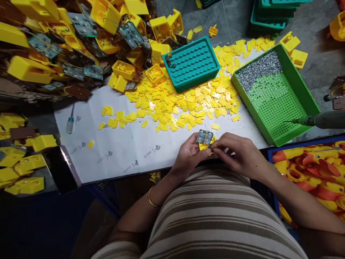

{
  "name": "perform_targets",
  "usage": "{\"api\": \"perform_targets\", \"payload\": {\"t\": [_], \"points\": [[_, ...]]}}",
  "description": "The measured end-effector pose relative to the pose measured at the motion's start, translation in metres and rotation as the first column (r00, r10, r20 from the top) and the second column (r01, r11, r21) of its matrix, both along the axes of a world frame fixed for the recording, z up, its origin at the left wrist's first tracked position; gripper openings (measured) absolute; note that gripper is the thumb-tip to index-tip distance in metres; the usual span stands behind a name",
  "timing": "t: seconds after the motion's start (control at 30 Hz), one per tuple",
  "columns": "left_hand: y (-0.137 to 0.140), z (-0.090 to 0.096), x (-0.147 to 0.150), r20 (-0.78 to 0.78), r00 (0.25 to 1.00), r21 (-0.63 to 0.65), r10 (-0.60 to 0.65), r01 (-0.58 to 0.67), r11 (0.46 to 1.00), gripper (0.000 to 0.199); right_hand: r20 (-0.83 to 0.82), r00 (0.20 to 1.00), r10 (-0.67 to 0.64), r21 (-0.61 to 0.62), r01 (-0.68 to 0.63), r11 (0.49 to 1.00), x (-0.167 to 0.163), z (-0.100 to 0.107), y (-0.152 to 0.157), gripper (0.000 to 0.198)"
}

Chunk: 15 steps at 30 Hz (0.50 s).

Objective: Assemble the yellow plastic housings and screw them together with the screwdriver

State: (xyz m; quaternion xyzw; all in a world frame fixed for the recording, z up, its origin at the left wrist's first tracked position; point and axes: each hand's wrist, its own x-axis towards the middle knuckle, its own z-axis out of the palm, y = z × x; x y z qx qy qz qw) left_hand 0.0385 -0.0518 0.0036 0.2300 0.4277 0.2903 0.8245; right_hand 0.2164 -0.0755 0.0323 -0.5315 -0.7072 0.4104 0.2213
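Note:
Close to my body, at the table's front edge, my left hand (190, 153) is closed around a small yellow plastic housing (204, 146). A circuit board (205, 136) with thin wires sits at the top of this housing. My right hand (234, 151) meets it from the right, thumb and fingertips pinched together at the housing's edge. Whatever lies between those fingertips is too small and hidden to make out. Just beyond my hands, many flat yellow plastic pieces (172, 108) are spread over the white sheet (129, 147).
A teal tray (194, 66) rests on the yellow pieces. Right of it stands a green basket (280, 104) with screws (260, 70); an electric screwdriver (318, 119) hangs over it. Yellow housings (105, 18) pile up at left, near a screwdriver (70, 122) and a phone (61, 169).

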Motion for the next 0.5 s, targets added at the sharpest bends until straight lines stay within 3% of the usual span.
{"api": "perform_targets", "payload": {"t": [0.1,0.2,0.27,0.37,0.5], "points": [[0.0,0.0,0.001,-0.028,0.999,-0.016,0.032,-0.032,0.999,0.04,-0.155,0.988,-0.028,-0.033,0.024,0.999,0.005,0.002,0.0,0.02],[0.0,-0.001,0.0,-0.024,1.0,-0.031,0.0,-0.001,1.0,0.038,-0.234,0.934,-0.269,-0.15,0.239,0.959,0.009,-0.001,0.004,0.016],[-0.001,-0.001,0.0,-0.029,0.999,-0.033,-0.026,0.025,0.999,0.036,-0.196,0.915,-0.353,-0.161,0.325,0.932,0.006,-0.006,0.009,0.019],[-0.002,-0.001,0.002,-0.06,0.998,-0.004,-0.022,0.022,1.0,0.032,-0.088,0.962,-0.259,-0.091,0.251,0.964,-0.002,-0.012,0.014,0.027],[-0.002,-0.003,0.003,-0.17,0.985,0.057,-0.038,0.048,0.997,0.03,-0.026,0.975,-0.219,0.03,0.219,0.975,-0.013,-0.017,0.016,0.014]]}}
